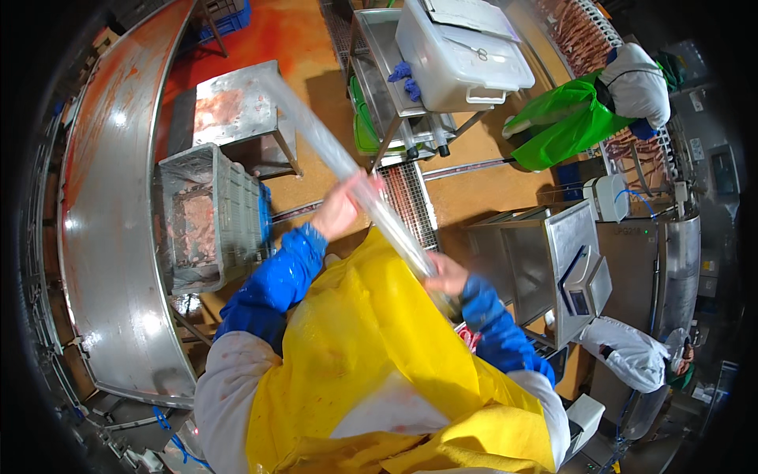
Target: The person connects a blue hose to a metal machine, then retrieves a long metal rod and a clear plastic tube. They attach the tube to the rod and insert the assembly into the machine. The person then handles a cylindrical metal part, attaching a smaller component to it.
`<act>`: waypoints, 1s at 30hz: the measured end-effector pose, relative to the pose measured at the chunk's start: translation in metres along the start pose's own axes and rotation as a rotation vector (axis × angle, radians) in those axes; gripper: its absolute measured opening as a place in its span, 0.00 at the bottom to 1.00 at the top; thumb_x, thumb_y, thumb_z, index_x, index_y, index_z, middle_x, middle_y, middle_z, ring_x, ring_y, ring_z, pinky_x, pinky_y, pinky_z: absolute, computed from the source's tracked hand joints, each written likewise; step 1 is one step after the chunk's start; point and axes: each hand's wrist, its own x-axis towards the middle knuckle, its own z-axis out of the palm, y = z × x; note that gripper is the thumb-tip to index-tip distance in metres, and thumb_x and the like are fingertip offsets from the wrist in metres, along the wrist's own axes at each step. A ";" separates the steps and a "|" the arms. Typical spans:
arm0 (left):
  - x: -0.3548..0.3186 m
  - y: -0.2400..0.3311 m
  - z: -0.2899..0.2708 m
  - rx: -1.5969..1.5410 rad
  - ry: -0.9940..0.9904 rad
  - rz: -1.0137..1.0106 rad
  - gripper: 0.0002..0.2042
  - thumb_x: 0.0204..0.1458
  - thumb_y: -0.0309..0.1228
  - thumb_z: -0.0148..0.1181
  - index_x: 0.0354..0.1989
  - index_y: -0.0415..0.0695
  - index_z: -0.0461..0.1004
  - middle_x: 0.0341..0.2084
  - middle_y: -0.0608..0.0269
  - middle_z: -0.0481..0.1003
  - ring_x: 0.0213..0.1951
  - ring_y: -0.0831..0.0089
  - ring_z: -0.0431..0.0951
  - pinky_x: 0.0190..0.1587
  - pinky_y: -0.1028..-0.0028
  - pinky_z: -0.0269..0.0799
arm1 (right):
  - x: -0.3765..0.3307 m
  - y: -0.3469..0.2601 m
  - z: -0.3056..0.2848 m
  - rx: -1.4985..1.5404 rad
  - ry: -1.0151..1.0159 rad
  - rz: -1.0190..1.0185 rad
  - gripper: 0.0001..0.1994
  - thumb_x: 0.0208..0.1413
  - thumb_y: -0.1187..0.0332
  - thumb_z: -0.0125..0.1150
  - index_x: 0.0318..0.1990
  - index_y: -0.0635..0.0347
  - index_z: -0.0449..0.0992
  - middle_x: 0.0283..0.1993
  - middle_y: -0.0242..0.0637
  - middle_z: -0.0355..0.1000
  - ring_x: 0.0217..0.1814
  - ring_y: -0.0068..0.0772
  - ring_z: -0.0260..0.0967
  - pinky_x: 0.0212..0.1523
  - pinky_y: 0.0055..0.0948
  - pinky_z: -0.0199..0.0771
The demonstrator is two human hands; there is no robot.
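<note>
A long, translucent plastic roll [392, 224] slants across the front of my yellow apron [371, 308], its far end blurred by motion. My left hand [339, 208] closes round it near the middle. Lower down and to the right, my right hand [448, 276] grips its near end. Both forearms wear blue sleeve covers. Whether the roll is wound film or a stack of rolled bags, I cannot tell.
On the left runs a long steel table [118, 205], beside a grey crate [225, 213] holding pale pink pieces. Ahead are a small stained steel table [264, 91] and a cart with a white bin [466, 71]. Two co-workers, one in a green apron [560, 118], stand at right.
</note>
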 end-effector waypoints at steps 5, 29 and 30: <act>-0.023 0.115 0.038 0.084 0.078 0.390 0.12 0.68 0.44 0.60 0.45 0.49 0.72 0.35 0.63 0.78 0.42 0.60 0.84 0.54 0.55 0.82 | 0.060 -0.110 0.050 0.189 -0.142 -0.100 0.23 0.61 0.72 0.63 0.63 0.61 0.68 0.35 0.33 0.74 0.34 0.28 0.74 0.38 0.31 0.78; -0.193 0.280 -0.037 0.173 0.417 0.884 0.15 0.63 0.32 0.63 0.54 0.38 0.72 0.52 0.52 0.73 0.55 0.58 0.75 0.66 0.49 0.74 | 0.104 -0.036 0.013 -0.554 0.430 -0.107 0.32 0.45 0.68 0.74 0.61 0.61 0.77 0.44 0.43 0.82 0.45 0.38 0.80 0.50 0.35 0.81; -0.166 0.239 -0.044 0.157 0.452 0.832 0.16 0.60 0.38 0.67 0.48 0.41 0.74 0.50 0.53 0.76 0.59 0.47 0.77 0.67 0.40 0.71 | 0.123 -0.056 0.034 -0.514 0.393 -0.192 0.33 0.44 0.66 0.75 0.62 0.61 0.76 0.44 0.45 0.82 0.44 0.42 0.81 0.50 0.36 0.81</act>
